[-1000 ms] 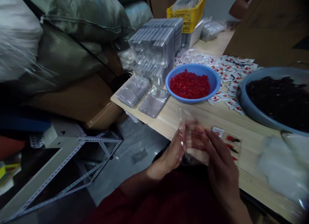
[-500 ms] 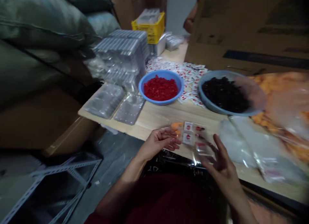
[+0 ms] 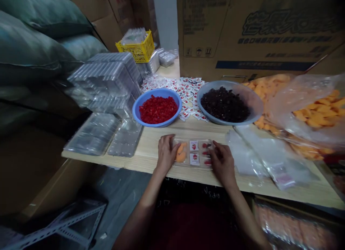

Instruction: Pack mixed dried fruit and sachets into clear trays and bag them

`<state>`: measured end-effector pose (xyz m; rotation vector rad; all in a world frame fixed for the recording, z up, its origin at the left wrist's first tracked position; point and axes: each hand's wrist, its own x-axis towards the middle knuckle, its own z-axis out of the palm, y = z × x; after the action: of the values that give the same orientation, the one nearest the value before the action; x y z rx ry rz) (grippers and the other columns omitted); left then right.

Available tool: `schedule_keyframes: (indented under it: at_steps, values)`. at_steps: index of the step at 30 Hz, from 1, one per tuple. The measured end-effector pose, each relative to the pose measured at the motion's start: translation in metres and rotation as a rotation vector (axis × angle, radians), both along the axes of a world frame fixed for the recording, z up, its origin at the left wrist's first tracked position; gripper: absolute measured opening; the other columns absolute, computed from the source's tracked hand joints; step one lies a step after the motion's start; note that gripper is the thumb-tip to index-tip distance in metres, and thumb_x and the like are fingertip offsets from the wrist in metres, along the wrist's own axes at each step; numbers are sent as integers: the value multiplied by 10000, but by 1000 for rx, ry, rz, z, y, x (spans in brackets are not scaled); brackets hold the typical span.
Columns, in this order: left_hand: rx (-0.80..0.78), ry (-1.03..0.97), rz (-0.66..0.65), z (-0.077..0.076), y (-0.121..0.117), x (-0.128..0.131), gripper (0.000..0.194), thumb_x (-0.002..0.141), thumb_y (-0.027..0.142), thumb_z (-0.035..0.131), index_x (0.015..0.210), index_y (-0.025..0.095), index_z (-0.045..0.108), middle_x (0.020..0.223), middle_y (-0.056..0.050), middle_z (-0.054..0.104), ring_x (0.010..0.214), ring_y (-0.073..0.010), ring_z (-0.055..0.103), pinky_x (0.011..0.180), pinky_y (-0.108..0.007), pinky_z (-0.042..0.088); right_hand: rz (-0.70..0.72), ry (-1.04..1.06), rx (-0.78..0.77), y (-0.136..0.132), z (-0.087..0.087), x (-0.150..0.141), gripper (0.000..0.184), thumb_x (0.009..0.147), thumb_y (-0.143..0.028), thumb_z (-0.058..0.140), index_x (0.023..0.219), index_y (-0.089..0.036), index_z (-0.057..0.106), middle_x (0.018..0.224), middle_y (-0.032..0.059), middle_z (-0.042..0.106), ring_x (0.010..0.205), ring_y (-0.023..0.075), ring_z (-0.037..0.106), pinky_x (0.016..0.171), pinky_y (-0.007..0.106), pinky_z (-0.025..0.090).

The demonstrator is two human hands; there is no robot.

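A clear plastic compartment tray point(image 3: 200, 153) rests near the table's front edge, between my two hands. My left hand point(image 3: 165, 153) grips its left end, the thumb by the orange pieces point(image 3: 181, 154). At the right end my right hand point(image 3: 224, 162) has its fingers curled onto the rim, partly covering the red and dark pieces point(image 3: 206, 153) there. Two small white sachets with red print point(image 3: 194, 152) lie in the middle compartments, one above the other.
Behind the tray stand a blue bowl of red pieces point(image 3: 159, 109) and a bowl of dark pieces point(image 3: 226, 104), with scattered sachets point(image 3: 185, 95). Stacked clear trays point(image 3: 105, 75) are at left. Clear plastic bags point(image 3: 250, 156) and bagged orange pieces point(image 3: 318, 113) lie right; a large carton point(image 3: 205, 34) stands behind.
The tray has come down from a raised, tilted hold to lie on the table. My right hand, spread beside it before, has closed onto its right end. The camera view has shifted right.
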<state>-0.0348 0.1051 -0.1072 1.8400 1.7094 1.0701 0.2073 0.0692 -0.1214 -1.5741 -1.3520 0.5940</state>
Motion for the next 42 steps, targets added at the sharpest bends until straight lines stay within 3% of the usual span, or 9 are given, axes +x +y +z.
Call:
schedule_keyframes:
  at_steps: [7, 13, 16, 22, 25, 29, 35, 39, 42]
  values:
    - [-152, 190, -30, 3, -19, -10, 454, 902, 447, 641, 1254, 172, 566, 1146, -122, 624, 1094, -287, 567, 955, -454, 457, 96, -131, -47, -7, 0, 9, 450, 956, -385, 562, 1340, -155, 603, 1083, 117, 625, 874, 222, 615, 819, 402, 544]
    - [-75, 221, -19, 3, -39, -4, 488, 970, 408, 534, 1405, 196, 480, 1300, -155, 572, 1227, -298, 522, 1025, -482, 427, 102, -96, -44, -25, -1, 11, 404, 939, -377, 589, 1268, -148, 644, 1086, 127, 657, 912, 231, 633, 817, 391, 541]
    - [-97, 164, 15, -3, -41, -1, 570, 950, 417, 561, 1435, 143, 445, 1311, -191, 574, 1234, -320, 530, 1039, -506, 427, 52, -76, -86, -30, 4, 5, 513, 897, -410, 641, 1334, -144, 608, 1026, 115, 672, 854, 227, 631, 802, 404, 544]
    - [-230, -179, 27, 1, -58, -4, 701, 872, 402, 678, 1485, 189, 412, 1195, -128, 644, 1048, -258, 628, 984, -447, 478, 111, 551, -303, -48, 17, -8, 818, 788, -464, 779, 1495, -258, 424, 987, 50, 706, 827, 210, 675, 711, 357, 567]
    - [-316, -515, 61, 9, -67, -2, 775, 810, 374, 753, 1489, 227, 409, 1092, -66, 653, 908, -187, 643, 888, -357, 522, 118, 830, -408, -57, 24, -7, 956, 719, -420, 863, 1530, -299, 372, 970, 31, 740, 800, 198, 697, 707, 331, 568]
    - [-520, -991, 70, 22, -72, 1, 783, 723, 313, 838, 1424, 234, 498, 1216, -71, 657, 1013, -177, 666, 919, -294, 526, 123, 976, -421, -60, 41, 1, 956, 711, -332, 890, 1526, -292, 392, 747, -31, 727, 681, 149, 676, 685, 272, 546]
    - [-1037, -1194, -119, 31, -80, 8, 462, 681, 242, 878, 1108, 158, 723, 1006, -91, 762, 900, -226, 728, 846, -326, 580, 210, 912, -403, -55, 59, 13, 914, 747, -340, 861, 1526, -274, 389, 759, -29, 738, 699, 143, 684, 716, 265, 538]
    - [-1040, -1225, -28, 32, -79, 24, 509, 664, 211, 887, 1143, 170, 721, 966, -82, 778, 820, -209, 742, 779, -293, 594, 200, 750, -362, -52, 53, 30, 826, 759, -416, 820, 1480, -262, 448, 918, 9, 750, 829, 183, 709, 794, 322, 560]
    - [-999, -1270, 90, 34, -72, 29, 569, 674, 186, 873, 1213, 187, 693, 981, -69, 783, 797, -190, 750, 745, -252, 597, 35, 445, -243, -49, 47, 53, 639, 827, -462, 735, 1381, -211, 540, 1025, 71, 723, 904, 214, 694, 824, 361, 562]
